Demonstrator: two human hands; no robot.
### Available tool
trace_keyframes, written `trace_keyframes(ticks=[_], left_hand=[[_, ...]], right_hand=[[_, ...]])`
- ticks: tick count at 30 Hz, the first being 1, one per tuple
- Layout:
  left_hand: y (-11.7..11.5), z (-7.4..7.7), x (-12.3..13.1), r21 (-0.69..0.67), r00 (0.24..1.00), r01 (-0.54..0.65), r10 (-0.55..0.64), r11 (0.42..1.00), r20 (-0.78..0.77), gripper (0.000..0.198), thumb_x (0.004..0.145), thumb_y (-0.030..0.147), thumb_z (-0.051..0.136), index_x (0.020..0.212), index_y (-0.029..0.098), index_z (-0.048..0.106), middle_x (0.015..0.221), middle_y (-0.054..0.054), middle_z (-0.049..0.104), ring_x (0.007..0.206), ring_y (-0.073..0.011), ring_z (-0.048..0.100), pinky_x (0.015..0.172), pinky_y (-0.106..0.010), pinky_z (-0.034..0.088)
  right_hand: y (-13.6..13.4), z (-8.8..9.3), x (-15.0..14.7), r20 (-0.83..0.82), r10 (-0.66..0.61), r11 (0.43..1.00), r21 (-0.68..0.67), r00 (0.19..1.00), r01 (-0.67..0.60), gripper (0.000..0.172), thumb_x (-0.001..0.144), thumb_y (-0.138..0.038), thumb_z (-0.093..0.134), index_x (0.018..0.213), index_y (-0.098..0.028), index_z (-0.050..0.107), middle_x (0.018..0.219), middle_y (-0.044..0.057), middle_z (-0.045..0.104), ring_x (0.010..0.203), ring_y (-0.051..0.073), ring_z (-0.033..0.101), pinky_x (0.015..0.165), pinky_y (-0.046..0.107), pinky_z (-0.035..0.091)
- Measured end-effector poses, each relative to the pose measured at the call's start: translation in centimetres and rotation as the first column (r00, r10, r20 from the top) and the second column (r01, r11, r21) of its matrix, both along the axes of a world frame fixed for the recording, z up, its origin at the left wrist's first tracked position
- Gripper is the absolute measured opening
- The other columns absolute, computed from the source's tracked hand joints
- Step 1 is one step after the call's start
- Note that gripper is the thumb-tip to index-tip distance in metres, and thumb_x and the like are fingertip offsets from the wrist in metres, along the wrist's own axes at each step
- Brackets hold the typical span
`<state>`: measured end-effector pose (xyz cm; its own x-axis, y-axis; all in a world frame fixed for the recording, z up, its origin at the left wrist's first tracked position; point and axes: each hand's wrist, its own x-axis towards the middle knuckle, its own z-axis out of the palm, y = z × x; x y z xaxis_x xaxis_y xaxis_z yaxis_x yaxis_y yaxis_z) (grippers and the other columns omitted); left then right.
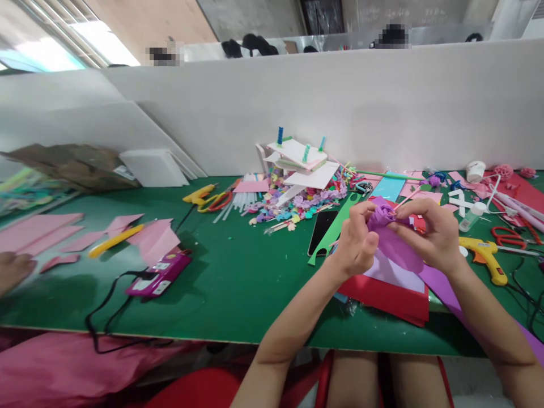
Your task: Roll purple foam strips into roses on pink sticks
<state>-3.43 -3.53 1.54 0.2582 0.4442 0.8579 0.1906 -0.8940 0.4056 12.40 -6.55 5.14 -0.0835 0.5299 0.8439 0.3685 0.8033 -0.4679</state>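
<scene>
My left hand (pixel 356 241) pinches one side of a twisted roll of purple paper (pixel 383 214). My right hand (pixel 431 233) is closed on the other side of it, thumb and fingertips on the paper. A wide flap of the strip hangs below the fingers, and a long purple length (pixel 448 297) runs under my right forearm towards the table's right edge. A thin pink stick (pixel 408 197) juts up beside the roll; its lower end is hidden. Beneath my hands lie a lilac sheet (pixel 395 273) and several red sheets (pixel 393 297).
A yellow glue gun (pixel 488 255), red scissors (pixel 508 237) and a small bottle (pixel 472 216) lie to the right. A black phone (pixel 323 229) lies left of the sheets. Colourful craft pieces (pixel 293 204) are heaped at the back. Another person's hand (pixel 15 272) is at far left.
</scene>
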Motion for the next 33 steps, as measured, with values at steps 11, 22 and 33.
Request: trace_keyframes(ticks=[11, 22, 33], left_hand=[[0.6, 0.7, 0.0, 0.070, 0.999, -0.012, 0.008, 0.997, 0.051, 0.011, 0.095, 0.023, 0.047, 0.087, 0.020, 0.054, 0.076, -0.001, 0.063, 0.071, -0.0128, 0.062, 0.062, -0.026, 0.050], [0.8, 1.2, 0.2, 0.085, 0.991, -0.037, 0.025, 0.996, 0.131, 0.013, 0.079, 0.022, 0.073, 0.091, 0.018, 0.071, 0.084, -0.004, 0.075, 0.079, -0.0149, 0.070, 0.073, -0.027, 0.058], [0.8, 1.3, -0.2, -0.127, 0.953, -0.106, 0.137, 0.986, 0.271, 0.012, 0.085, 0.025, 0.065, 0.092, 0.020, 0.073, 0.078, -0.001, 0.071, 0.067, -0.0103, 0.063, 0.062, -0.022, 0.051]], right_hand=[[0.1, -0.4, 0.0, -0.121, 0.019, 1.000, -0.006, 0.992, -0.020, 0.015, 0.078, -0.018, 0.071, 0.084, -0.023, 0.059, 0.076, -0.002, 0.066, 0.068, 0.014, 0.064, 0.062, 0.028, 0.053], [0.5, -0.9, -0.1, -0.185, -0.010, 1.000, -0.008, 0.983, 0.008, 0.021, 0.075, -0.016, 0.075, 0.087, -0.024, 0.059, 0.080, -0.003, 0.065, 0.072, 0.012, 0.064, 0.066, 0.027, 0.054], [0.3, 0.0, -0.1, -0.082, 0.102, 0.935, -0.332, 0.991, -0.124, 0.014, 0.078, -0.029, 0.070, 0.089, -0.023, 0.065, 0.075, -0.002, 0.067, 0.067, 0.012, 0.062, 0.061, 0.025, 0.050]])
